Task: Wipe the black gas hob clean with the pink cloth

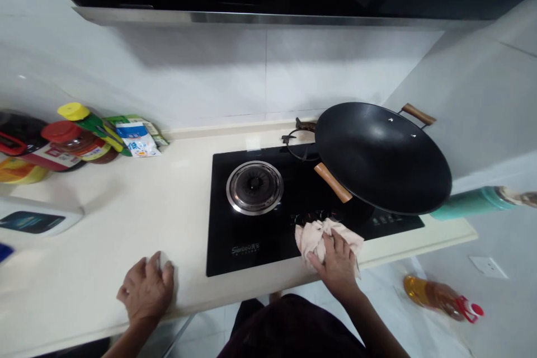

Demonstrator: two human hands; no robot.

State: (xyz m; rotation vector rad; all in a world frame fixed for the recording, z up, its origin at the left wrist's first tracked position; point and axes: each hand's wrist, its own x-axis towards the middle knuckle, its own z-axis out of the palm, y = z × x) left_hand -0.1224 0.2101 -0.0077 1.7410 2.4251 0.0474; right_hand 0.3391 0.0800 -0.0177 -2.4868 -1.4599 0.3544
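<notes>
A crumpled pale pink cloth (311, 239) lies bunched against the front edge of the black glass gas stove (251, 235). My right hand (338, 268) presses down on it with the fingers gripping its folds, close to the control knobs. To the left of the stove, my left hand (146, 289) leans on the cream countertop (126, 207), fingers somewhat bent and apart, with nothing in it. The left burner (255, 187) is uncovered by any pan or grate. A large black wok (381, 156) with wooden handles rests tilted over the right side of the stove.
Sauce bottles, a red-lidded jar (78, 140) and a small packet (137, 139) stand at the back left. A white bottle (37, 218) lies nearer. Behind the wok's left edge sits a loose pan support (300, 142). An oil bottle (438, 296) is on the floor. The range hood (268, 18) hangs overhead.
</notes>
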